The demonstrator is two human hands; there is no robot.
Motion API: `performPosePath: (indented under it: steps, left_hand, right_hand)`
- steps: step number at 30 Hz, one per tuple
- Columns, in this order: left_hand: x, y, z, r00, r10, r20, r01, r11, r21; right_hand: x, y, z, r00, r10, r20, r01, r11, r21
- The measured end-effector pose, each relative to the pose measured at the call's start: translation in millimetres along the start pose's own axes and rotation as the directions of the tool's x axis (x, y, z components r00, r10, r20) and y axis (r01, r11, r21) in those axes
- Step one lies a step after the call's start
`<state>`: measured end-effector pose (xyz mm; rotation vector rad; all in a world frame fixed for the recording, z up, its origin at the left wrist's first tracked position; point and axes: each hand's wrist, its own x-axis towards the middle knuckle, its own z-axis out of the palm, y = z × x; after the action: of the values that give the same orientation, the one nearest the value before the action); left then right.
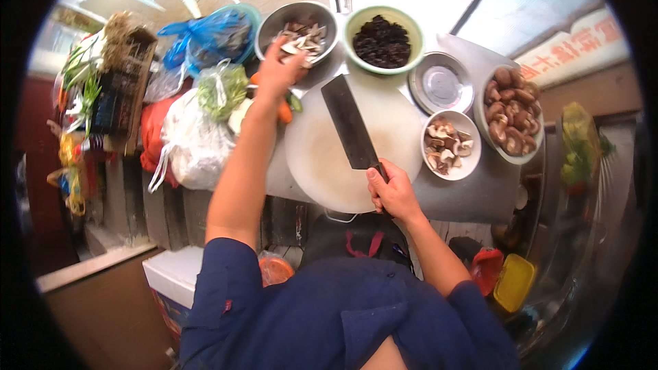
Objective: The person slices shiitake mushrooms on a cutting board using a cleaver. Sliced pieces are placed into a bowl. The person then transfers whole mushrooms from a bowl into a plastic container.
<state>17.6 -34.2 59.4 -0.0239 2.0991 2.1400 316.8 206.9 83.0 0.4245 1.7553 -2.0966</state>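
Observation:
My right hand [395,191] grips the dark handle of a Chinese cleaver [349,126]. The wide blade is tilted over a round white cutting board [318,149], which bears faint brownish stains and no food. At the far left of the board, my left hand [281,69] reaches over the near rim of a stainless steel bowl [263,36]. Its fingers are spread above sliced mushrooms [313,38] in that bowl; the hand is slightly blurred, and its palm is hidden.
Right of the board stand a white bowl of cut mushrooms [447,146], a basin of whole shiitake mushrooms [514,113] and stacked metal plates [443,82]. A green basin [419,51] holds dark wood ear fungus [381,43]. Bagged vegetables [198,139] and a carrot [284,112] lie left.

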Motion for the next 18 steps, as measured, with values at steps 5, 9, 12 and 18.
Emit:
performPosePath:
  steps: [5,9,12,18]
  left_hand:
    - [28.5,24.5,1.9,0.987,0.131,-0.093,-0.053,0.812,0.581]
    - [-10.8,32.0,107.5,0.962,0.140,0.234,-0.247,0.810,0.532]
    - [-58.8,39.5,221.2,0.764,0.260,0.591,-0.529,0.776,0.343]
    - [-97.3,34.0,401.4,0.633,0.170,0.755,-0.705,0.529,0.471]
  right_hand:
    - [-39.0,20.1,-35.8,0.993,0.064,-0.102,-0.077,0.989,-0.128]
    - [-80.9,38.2,-54.7,0.979,0.100,-0.178,-0.132,0.974,-0.184]
    - [-96.4,45.7,-63.2,0.980,0.101,-0.171,-0.139,0.964,-0.226]
    - [-93.4,57.4,-76.3,0.988,0.025,-0.150,-0.062,0.966,-0.249]
